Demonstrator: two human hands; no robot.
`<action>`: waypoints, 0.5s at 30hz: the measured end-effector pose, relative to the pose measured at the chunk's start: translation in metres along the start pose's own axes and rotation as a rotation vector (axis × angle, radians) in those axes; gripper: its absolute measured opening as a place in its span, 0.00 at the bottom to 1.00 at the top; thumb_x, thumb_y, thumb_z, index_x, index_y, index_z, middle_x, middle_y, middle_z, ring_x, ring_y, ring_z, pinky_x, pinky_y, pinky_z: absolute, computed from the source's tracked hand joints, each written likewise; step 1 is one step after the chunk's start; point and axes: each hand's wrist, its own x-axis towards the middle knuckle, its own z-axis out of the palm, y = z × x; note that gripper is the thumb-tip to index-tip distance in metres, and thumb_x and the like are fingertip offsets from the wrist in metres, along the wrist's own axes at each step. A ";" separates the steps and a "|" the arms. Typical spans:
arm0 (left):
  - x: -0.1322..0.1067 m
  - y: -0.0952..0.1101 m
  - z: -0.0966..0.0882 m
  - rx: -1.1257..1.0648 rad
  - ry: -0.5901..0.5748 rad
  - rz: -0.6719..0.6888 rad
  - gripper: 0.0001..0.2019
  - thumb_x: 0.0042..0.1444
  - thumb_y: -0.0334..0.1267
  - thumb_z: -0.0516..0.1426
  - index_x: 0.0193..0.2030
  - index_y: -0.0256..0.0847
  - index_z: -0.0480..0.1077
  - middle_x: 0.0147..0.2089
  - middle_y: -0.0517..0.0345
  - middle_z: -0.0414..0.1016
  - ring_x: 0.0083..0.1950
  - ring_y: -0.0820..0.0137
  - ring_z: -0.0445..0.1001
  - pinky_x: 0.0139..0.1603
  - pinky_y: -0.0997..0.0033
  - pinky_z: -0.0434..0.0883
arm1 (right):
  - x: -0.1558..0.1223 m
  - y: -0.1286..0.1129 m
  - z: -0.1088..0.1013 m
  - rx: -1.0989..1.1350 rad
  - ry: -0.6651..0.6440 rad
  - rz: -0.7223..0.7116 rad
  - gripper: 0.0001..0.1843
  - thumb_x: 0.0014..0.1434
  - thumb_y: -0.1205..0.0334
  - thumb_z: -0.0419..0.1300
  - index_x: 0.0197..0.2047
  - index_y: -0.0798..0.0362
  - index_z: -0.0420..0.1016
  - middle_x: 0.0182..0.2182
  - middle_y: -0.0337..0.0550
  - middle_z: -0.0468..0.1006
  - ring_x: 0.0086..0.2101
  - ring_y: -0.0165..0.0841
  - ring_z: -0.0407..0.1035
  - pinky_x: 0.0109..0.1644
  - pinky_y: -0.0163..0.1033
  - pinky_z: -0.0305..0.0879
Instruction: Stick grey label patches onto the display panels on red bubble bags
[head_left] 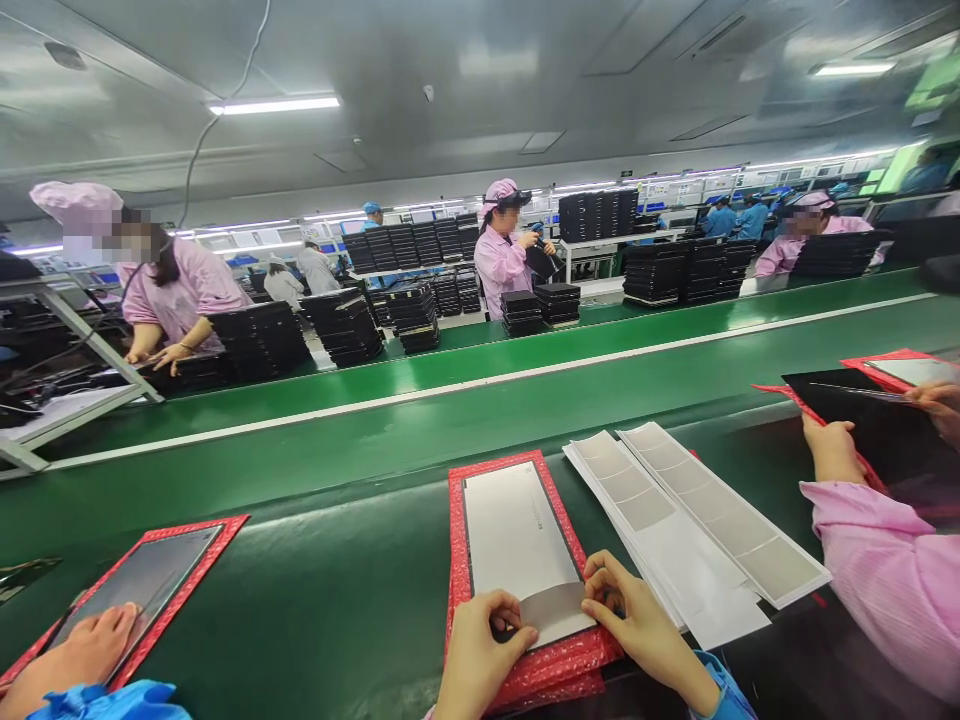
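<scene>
A grey rectangular sticker point(553, 602) is stretched between my two hands over the lower end of a flat white-faced panel point(517, 520). Thumb and fingers of my left hand point(487, 640) pinch its left end, and my right hand point(637, 615) pinches the right end. The sticker bows slightly; whether it touches the panel I cannot tell. Beneath the panel lies red bubble wrap point(456, 560), several layers thick at the near end. Sheets of grey stickers point(720, 500) on white backing lie right of the panel, near my right hand.
On the left, another person's hand point(97, 640) rests on a dark panel on red wrap. At right, a pink-sleeved co-worker point(885, 560) handles a black panel. A green conveyor point(480, 410) runs across, with black stacks point(341, 325) and co-workers beyond.
</scene>
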 end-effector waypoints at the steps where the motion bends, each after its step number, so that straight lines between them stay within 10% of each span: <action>1: 0.000 -0.001 0.000 -0.002 -0.001 0.001 0.06 0.40 0.36 0.60 0.28 0.40 0.73 0.28 0.58 0.76 0.31 0.68 0.70 0.35 0.72 0.64 | 0.000 -0.001 0.000 -0.015 0.003 -0.004 0.07 0.55 0.65 0.52 0.39 0.50 0.59 0.26 0.32 0.67 0.27 0.25 0.61 0.31 0.31 0.58; 6: -0.004 -0.001 0.000 0.052 0.025 0.050 0.07 0.40 0.36 0.61 0.30 0.41 0.73 0.29 0.59 0.74 0.33 0.68 0.70 0.38 0.70 0.66 | -0.001 0.004 0.004 -0.126 0.045 -0.052 0.08 0.55 0.65 0.51 0.41 0.50 0.60 0.27 0.34 0.68 0.28 0.26 0.64 0.32 0.32 0.62; 12: -0.005 -0.007 -0.005 0.204 0.153 0.179 0.12 0.39 0.40 0.63 0.33 0.43 0.73 0.36 0.58 0.66 0.31 0.72 0.69 0.37 0.71 0.70 | -0.013 0.030 0.013 -0.436 0.390 -0.153 0.27 0.55 0.59 0.55 0.57 0.47 0.52 0.57 0.47 0.55 0.43 0.31 0.67 0.41 0.36 0.70; 15: -0.007 -0.022 0.011 0.306 0.354 0.299 0.15 0.46 0.40 0.60 0.42 0.41 0.71 0.39 0.54 0.69 0.32 0.72 0.71 0.36 0.72 0.71 | -0.022 0.036 0.024 -0.643 0.490 -0.311 0.27 0.58 0.58 0.53 0.59 0.51 0.52 0.57 0.47 0.59 0.52 0.35 0.62 0.52 0.39 0.65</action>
